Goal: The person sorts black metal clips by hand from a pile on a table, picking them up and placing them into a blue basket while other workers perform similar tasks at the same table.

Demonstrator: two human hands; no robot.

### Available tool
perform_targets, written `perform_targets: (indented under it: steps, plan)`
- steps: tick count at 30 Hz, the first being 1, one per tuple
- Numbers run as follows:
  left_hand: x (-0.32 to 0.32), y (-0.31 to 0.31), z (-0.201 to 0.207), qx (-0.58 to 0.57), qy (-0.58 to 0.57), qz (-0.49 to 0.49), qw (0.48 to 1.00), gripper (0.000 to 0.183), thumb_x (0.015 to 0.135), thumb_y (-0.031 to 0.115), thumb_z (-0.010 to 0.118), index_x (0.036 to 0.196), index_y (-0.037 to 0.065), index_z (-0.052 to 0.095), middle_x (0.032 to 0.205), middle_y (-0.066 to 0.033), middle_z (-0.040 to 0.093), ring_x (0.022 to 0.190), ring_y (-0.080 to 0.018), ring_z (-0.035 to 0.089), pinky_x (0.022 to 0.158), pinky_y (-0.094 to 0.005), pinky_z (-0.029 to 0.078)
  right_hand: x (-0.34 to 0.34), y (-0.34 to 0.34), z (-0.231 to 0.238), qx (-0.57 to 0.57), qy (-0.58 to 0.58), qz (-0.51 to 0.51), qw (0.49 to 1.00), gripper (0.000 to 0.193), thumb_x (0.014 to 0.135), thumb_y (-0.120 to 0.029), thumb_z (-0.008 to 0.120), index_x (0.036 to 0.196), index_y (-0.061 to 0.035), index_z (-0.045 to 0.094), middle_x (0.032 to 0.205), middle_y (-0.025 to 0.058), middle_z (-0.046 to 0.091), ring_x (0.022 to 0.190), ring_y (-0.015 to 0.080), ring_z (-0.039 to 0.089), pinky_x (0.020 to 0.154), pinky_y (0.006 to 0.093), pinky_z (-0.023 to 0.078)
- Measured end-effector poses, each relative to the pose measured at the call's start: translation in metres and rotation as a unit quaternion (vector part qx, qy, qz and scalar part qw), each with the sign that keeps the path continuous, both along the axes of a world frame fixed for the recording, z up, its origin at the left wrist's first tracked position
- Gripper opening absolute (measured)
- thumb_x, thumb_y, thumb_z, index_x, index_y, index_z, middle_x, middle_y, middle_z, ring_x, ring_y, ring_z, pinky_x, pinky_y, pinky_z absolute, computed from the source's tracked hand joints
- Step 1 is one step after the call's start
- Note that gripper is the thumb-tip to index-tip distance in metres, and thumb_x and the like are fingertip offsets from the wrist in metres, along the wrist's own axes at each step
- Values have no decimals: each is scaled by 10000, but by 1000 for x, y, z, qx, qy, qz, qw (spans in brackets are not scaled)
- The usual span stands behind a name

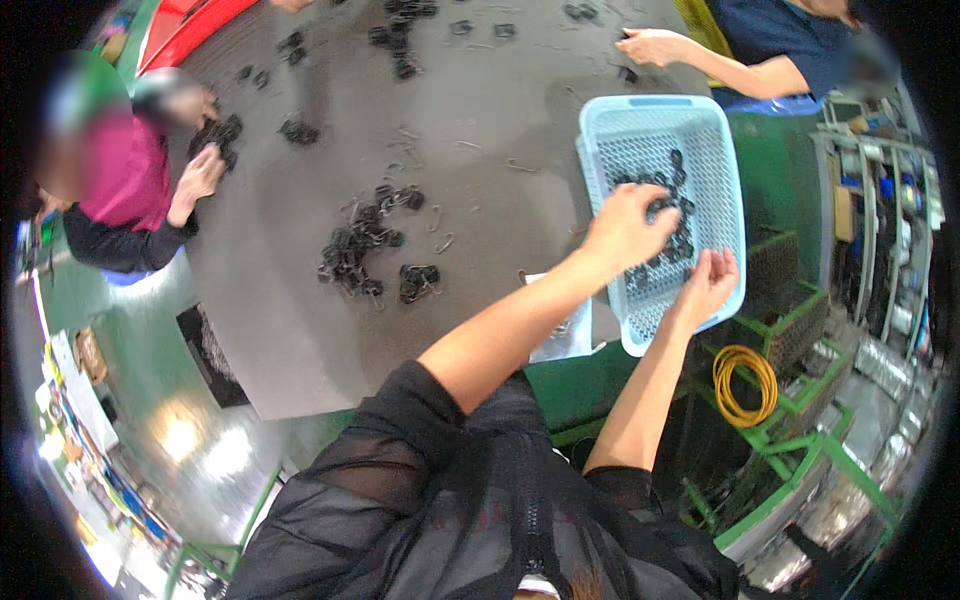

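Observation:
A light blue plastic basket [736, 190] with perforated walls stands at the right side of the table. Small black parts [655, 268] lie along its bottom. My left hand [632, 228] is inside the basket's outline, its fingers curled round a small black part [660, 207]. Lower down, by the basket's near right wall, my right hand [712, 283] has its fingers drawn together. What they hold, if anything, is hidden. Under my left forearm is a white tray or bag [565, 340], partly covered.
On the grey table [290, 370] lie a pile of black parts [360, 240] and loose metal hooks [443, 242]. One co-worker's hand [200, 175] handles black parts at left; another's hand [650, 47] is beyond the basket. A coiled yellow hose [745, 385] rests on a green frame at right.

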State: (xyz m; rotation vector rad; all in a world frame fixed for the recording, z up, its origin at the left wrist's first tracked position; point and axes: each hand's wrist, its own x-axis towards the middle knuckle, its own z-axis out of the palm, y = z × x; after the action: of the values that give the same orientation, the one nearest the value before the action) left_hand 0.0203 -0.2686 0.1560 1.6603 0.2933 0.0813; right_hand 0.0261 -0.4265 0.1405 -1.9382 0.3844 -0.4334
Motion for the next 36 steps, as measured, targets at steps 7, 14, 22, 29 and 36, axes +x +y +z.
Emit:
perform_targets:
  steps: [7, 14, 22, 29, 36]
  plan:
    - [-71, 122, -59, 268, -2, 168, 949, 236, 800, 184, 601, 1003, 67, 635, 1069, -123, 613, 1077, -294, 535, 942, -393, 407, -25, 128, 0, -170, -113, 321, 925, 84, 840, -60, 583, 918, -53, 613, 881, 85, 596, 806, 196, 573, 687, 296, 465]
    - [-152, 233, -126, 450, 170, 191, 856, 194, 738, 140, 665, 916, 84, 610, 1033, -87, 560, 998, -288, 513, 814, -421, 455, -77, 276, -93, -302, 103, 505, 802, 293, 767, -218, 665, 1009, -102, 548, 1010, 77, 566, 910, 278, 592, 738, 385, 500]
    - [-170, 286, -124, 241, 194, 143, 940, 339, 720, 152, 709, 1000, 46, 551, 838, -115, 614, 792, -274, 600, 737, -370, 475, -57, 288, -94, 26, 364, 547, 754, 345, 709, -132, 727, 1005, -22, 589, 807, 90, 664, 629, 171, 618, 590, 291, 483]
    - [-208, 252, -112, 481, 44, 99, 870, 543, 700, 283, 721, 1201, 188, 534, 1211, -113, 494, 1174, -304, 422, 927, -443, 385, -35, 256, -78, 44, 384, 471, 793, 345, 732, -93, 718, 1033, -13, 568, 753, 49, 634, 604, 95, 570, 542, 222, 444]
    - [-193, 298, -121, 255, 61, 230, 937, 129, 825, 24, 547, 945, 22, 594, 845, -119, 634, 788, -261, 617, 717, -335, 482, -29, 237, -71, 173, 399, 431, 791, 263, 781, -110, 681, 1026, -63, 599, 770, 28, 638, 599, 77, 564, 534, 213, 418]
